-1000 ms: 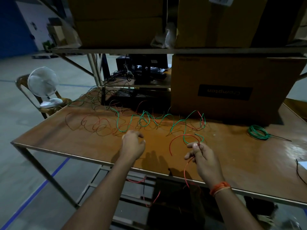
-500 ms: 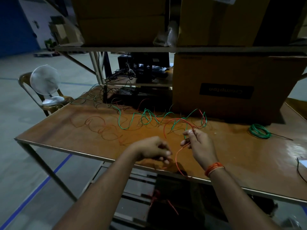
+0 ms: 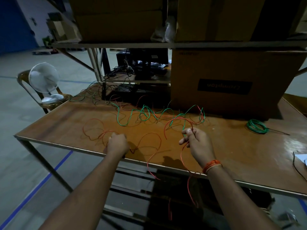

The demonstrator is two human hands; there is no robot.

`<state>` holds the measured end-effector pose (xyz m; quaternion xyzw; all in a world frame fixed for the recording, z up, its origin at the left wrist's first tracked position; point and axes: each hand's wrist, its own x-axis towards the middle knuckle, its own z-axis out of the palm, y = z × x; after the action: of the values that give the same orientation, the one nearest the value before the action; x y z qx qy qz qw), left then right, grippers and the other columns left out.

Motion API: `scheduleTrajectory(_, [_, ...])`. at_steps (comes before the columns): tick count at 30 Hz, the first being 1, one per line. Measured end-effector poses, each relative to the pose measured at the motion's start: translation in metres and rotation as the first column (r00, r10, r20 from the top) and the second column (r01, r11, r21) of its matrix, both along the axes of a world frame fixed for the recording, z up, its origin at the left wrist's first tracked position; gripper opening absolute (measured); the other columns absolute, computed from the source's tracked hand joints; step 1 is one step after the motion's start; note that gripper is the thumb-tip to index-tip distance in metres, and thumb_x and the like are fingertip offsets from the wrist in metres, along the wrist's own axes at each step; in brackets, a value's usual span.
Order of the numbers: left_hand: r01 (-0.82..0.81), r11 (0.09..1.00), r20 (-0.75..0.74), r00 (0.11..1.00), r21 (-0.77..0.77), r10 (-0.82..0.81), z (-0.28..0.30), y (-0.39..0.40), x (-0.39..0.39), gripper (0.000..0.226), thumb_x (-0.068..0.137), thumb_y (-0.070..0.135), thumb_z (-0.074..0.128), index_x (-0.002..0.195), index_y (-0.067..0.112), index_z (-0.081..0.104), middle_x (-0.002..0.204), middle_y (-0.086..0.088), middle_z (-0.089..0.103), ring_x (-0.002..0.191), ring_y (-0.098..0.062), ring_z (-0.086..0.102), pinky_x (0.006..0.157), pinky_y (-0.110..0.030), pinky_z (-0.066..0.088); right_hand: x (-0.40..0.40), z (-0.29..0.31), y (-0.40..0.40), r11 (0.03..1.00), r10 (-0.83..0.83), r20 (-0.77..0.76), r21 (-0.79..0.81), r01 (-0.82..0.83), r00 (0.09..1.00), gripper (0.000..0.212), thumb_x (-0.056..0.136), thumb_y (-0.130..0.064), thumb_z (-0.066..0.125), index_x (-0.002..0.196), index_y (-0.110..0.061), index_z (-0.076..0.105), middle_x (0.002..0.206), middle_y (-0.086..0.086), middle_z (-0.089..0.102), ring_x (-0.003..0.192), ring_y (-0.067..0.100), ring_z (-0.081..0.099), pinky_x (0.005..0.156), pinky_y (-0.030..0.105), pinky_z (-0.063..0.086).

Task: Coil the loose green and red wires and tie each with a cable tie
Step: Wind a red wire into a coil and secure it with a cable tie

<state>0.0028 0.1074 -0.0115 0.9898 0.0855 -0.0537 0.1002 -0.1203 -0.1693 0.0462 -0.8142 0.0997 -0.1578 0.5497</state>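
A loose red wire [image 3: 150,136] sprawls in loops over the brown table [image 3: 66,120], and part of it hangs below the front edge. My right hand [image 3: 196,145] pinches a loop of this red wire between thumb and fingers, held above the table. My left hand [image 3: 117,144] is curled round the red wire near the front edge. Behind them a loose green wire [image 3: 144,114] zigzags across the table middle. A coiled green wire [image 3: 255,126] lies at the right.
A large cardboard box [image 3: 232,83] stands at the back right under a shelf [image 3: 166,44] with more boxes. Dark cables and equipment [image 3: 132,75] sit at the back middle. A white fan [image 3: 44,82] rests on a chair at the left. A black wire [image 3: 297,165] lies at the far right.
My left hand moved left along the red wire, away from my right hand. My right hand stayed holding the loop, and more red wire now lies slack between the hands.
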Motion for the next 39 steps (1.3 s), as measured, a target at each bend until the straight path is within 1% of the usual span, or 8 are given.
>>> scheduleTrajectory(4, [0.264,0.952,-0.096,0.955,-0.154,-0.281,0.017,-0.025,-0.017,0.017,0.096,0.018,0.065,0.110,0.015,0.074,0.113,-0.006,0.074,0.107,-0.025,0.068,0.087,-0.031,0.055,0.001,-0.001,0.005,1.000,0.012,0.010,-0.012,-0.012,1.000,0.028,0.107,-0.026,0.040,0.100,-0.018,0.066,0.072,0.002,0.074,0.074,0.014,0.070,0.069,0.033,0.055])
scheduleTrajectory(7, [0.277,0.585,-0.180,0.778,-0.762,-0.602,0.050,-0.049,-0.043,0.020,0.101,0.008,0.060,0.116,0.011,0.071,0.114,-0.010,0.075,0.098,-0.021,0.073,0.075,-0.022,0.057,0.002,-0.003,0.008,0.999,0.009,0.003,-0.034,-0.009,1.000,0.029,0.107,-0.025,0.039,0.098,-0.019,0.066,0.072,0.000,0.074,0.073,0.013,0.069,0.069,0.032,0.055])
scheduleTrajectory(9, [0.157,0.423,-0.149,0.783,-0.893,-0.605,0.062,-0.051,-0.047,0.019,0.102,0.006,0.056,0.117,0.007,0.068,0.113,-0.015,0.075,0.088,-0.020,0.076,0.062,-0.017,0.054,0.003,-0.003,0.009,0.999,0.012,-0.005,-0.036,-0.012,1.000,0.029,0.107,-0.024,0.039,0.098,-0.018,0.066,0.071,0.001,0.074,0.069,0.010,0.067,0.068,0.032,0.055])
scheduleTrajectory(15, [0.159,0.590,0.140,0.987,-0.792,-0.078,0.047,-0.030,-0.027,0.014,0.100,0.004,0.058,0.094,0.010,0.069,0.098,-0.018,0.076,0.069,-0.016,0.068,0.057,-0.020,0.050,0.002,-0.008,0.002,0.999,0.004,-0.027,-0.043,-0.005,1.000,0.028,0.106,-0.027,0.039,0.095,-0.024,0.065,0.072,-0.001,0.074,0.074,0.016,0.070,0.074,0.044,0.058])
scheduleTrajectory(19, [0.252,0.606,0.160,0.966,-0.754,-0.203,0.040,-0.035,-0.030,0.013,0.098,0.025,0.066,0.108,0.018,0.071,0.105,-0.004,0.075,0.095,-0.017,0.070,0.087,-0.039,0.056,0.000,-0.006,0.004,0.999,0.003,-0.034,-0.040,-0.005,0.999,0.028,0.107,-0.026,0.040,0.096,-0.023,0.065,0.071,0.000,0.074,0.073,0.018,0.070,0.074,0.046,0.059])
scheduleTrajectory(28, [0.334,0.300,0.163,0.864,-0.893,-0.476,0.081,-0.082,-0.068,0.037,0.107,0.040,0.044,0.122,0.015,0.067,0.123,-0.001,0.071,0.118,-0.017,0.065,0.100,-0.039,0.049,-0.005,0.000,0.000,0.997,0.040,-0.036,-0.058,-0.042,0.999,0.028,0.107,-0.029,0.040,0.101,-0.021,0.067,0.070,-0.001,0.074,0.068,0.007,0.064,0.075,0.037,0.053])
scheduleTrajectory(35, [0.246,0.088,0.149,0.794,-0.965,-0.589,0.099,-0.100,-0.084,0.035,0.108,0.037,0.044,0.097,0.010,0.064,0.073,-0.002,0.058,0.062,-0.014,0.053,0.060,-0.025,0.043,-0.011,-0.006,-0.017,0.996,0.008,-0.051,-0.091,-0.013,0.999,0.028,0.106,-0.030,0.041,0.102,-0.022,0.068,0.068,0.001,0.072,0.069,0.012,0.067,0.070,0.035,0.052])
scheduleTrajectory(39, [0.111,-0.201,0.203,0.824,-0.973,-0.528,0.112,-0.114,-0.087,0.034,0.108,0.030,0.041,0.082,0.015,0.056,0.060,0.004,0.038,0.048,-0.008,0.033,0.053,-0.025,0.029,-0.011,-0.014,-0.021,0.992,0.107,0.004,-0.066,-0.107,0.994,0.030,0.104,-0.027,0.048,0.087,-0.017,0.071,0.079,-0.002,0.072,0.085,0.012,0.067,0.084,0.035,0.049])
